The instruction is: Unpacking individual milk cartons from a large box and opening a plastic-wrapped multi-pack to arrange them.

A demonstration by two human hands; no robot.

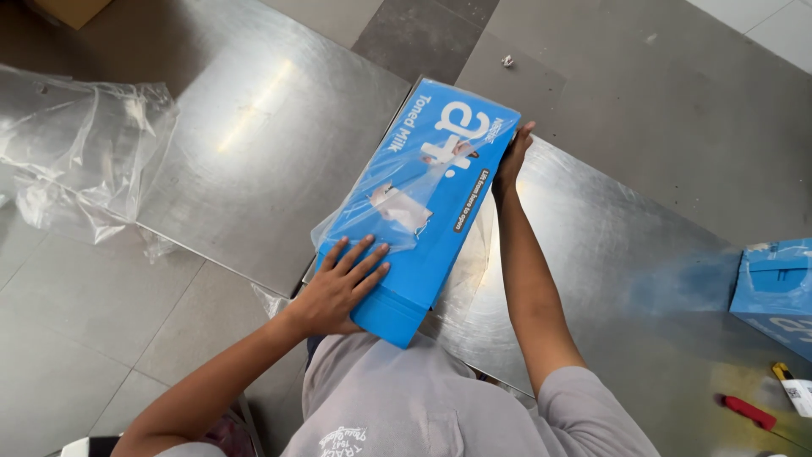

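Note:
A long blue carton (440, 220) with white print lies tilted across the gap between two steel tables, partly covered by a clear plastic wrap (397, 199). My left hand (340, 286) lies flat with fingers spread on the carton's near end. At the carton's far right edge my right hand (512, 157) grips the side. Both hands hold the carton at once.
A crumpled clear plastic sheet (80, 144) lies on the left steel table (271, 161). Another blue carton (776, 292) stands at the right edge of the right steel table (617, 262), with a red cutter (748, 411) near it. Grey floor tiles show between the tables.

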